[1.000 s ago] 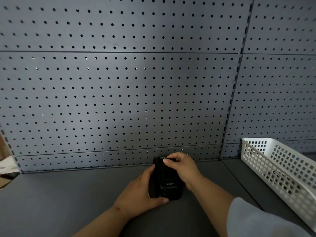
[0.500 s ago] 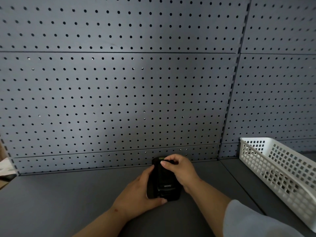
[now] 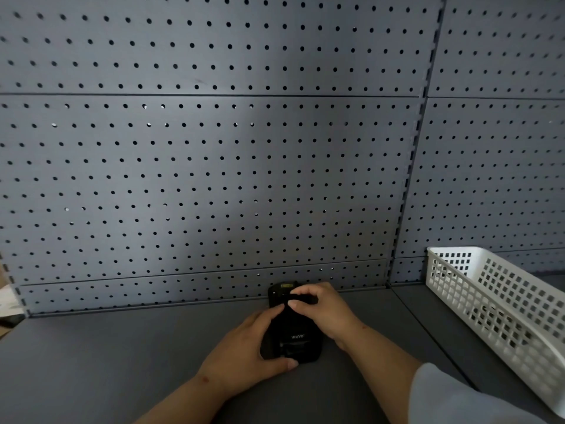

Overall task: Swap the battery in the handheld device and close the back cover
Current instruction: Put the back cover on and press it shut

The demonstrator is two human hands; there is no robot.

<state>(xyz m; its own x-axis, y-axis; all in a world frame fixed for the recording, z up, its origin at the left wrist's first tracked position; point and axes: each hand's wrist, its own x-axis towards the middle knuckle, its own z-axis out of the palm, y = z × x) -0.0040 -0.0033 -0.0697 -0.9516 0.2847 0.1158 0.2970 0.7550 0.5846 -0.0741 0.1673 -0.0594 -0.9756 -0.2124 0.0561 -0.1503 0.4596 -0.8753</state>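
Left hand [image 3: 244, 350] cupped around the near-left flank of the handheld device [image 3: 292, 328], thumb hooked under its near end, holding it down. Right hand [image 3: 321, 310] curled over the far end, fingertips [image 3: 295, 305] pressing on the back, clamped on the same body. Lying back-up on the grey shelf [image 3: 122, 362], long axis running near to far toward the pegboard [image 3: 214, 179]. Probably cover still seated; right hand nearer its far edge. White basket [image 3: 495, 301] well apart, right.

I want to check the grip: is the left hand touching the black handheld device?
Touching. The head view shows the left hand wrapped against the side of the handheld device, thumb under its near end.
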